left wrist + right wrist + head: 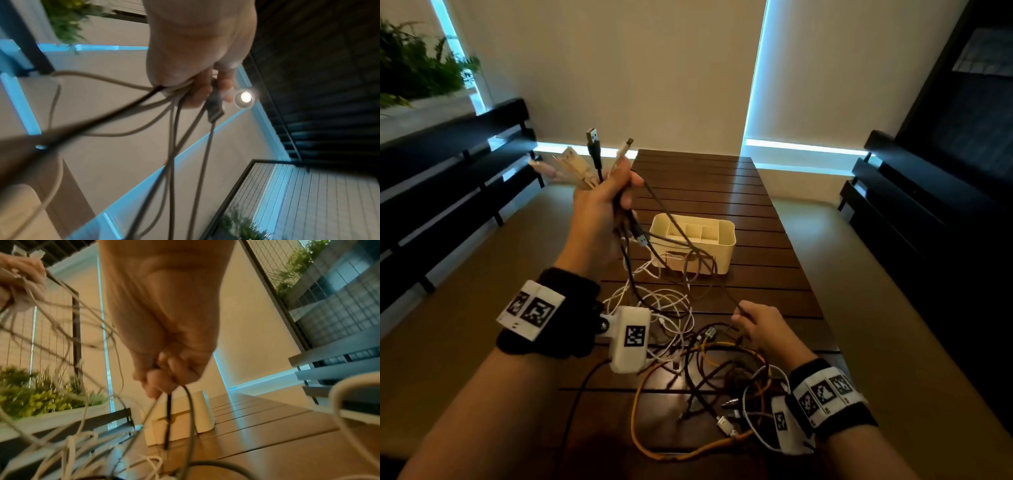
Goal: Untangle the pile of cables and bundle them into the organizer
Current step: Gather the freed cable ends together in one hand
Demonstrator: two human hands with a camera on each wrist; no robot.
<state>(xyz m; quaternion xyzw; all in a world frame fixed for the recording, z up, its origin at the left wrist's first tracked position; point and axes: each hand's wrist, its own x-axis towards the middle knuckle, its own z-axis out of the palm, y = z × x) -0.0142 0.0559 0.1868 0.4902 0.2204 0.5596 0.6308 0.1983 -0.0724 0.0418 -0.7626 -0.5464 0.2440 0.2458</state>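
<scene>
My left hand point(602, 195) is raised above the table's left side and grips a bunch of cable ends point(594, 154), their USB plugs sticking up. The cables point(174, 129) hang down from its fist to a tangled pile point(688, 342) of white, dark and orange cables on the near table. My right hand point(760, 325) is low over the pile and pinches a dark cable point(688, 240) that runs taut up to the left hand; the right wrist view shows that dark cable point(168, 410) between thumb and fingers. The cream organizer box point(693, 243) stands open mid-table behind the pile.
The dark slatted wooden table point(756, 212) runs away from me. Black benches point(448, 178) flank it on the left and on the right point(928, 205). A planter with green plants point(417, 68) sits at the far left. An orange cable loop point(640, 428) reaches the near table edge.
</scene>
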